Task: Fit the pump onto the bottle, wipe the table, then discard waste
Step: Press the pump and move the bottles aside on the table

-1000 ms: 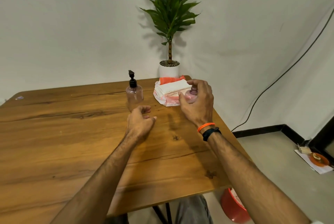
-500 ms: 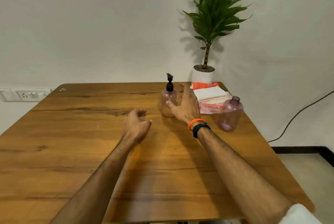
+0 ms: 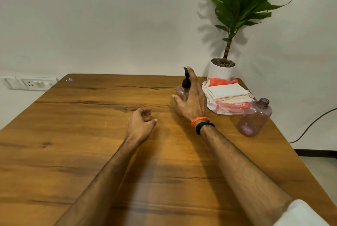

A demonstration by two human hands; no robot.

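A small pinkish bottle (image 3: pixel 181 93) with a black pump (image 3: pixel 186 79) on top stands at the far side of the wooden table (image 3: pixel 73 134). My right hand (image 3: pixel 191 101) is spread open right beside it, fingers straight, covering part of the bottle. A second pinkish bottle (image 3: pixel 255 118), open-necked with no pump, stands near the table's right edge. My left hand (image 3: pixel 140 125) hovers over the table's middle with fingers loosely curled, holding nothing. A stack of folded white tissues (image 3: pixel 228 91) lies in a plastic wrapper behind the open bottle.
A potted green plant (image 3: pixel 223 69) in a white pot stands at the far right corner. A wall socket plate (image 3: pixel 29 83) is on the left wall. A black cable (image 3: pixel 313 125) runs down the wall at right.
My right hand let go of the open-necked bottle, leaving it standing at the right, and moved left to the pump bottle. The view turned left. My left hand stayed put.
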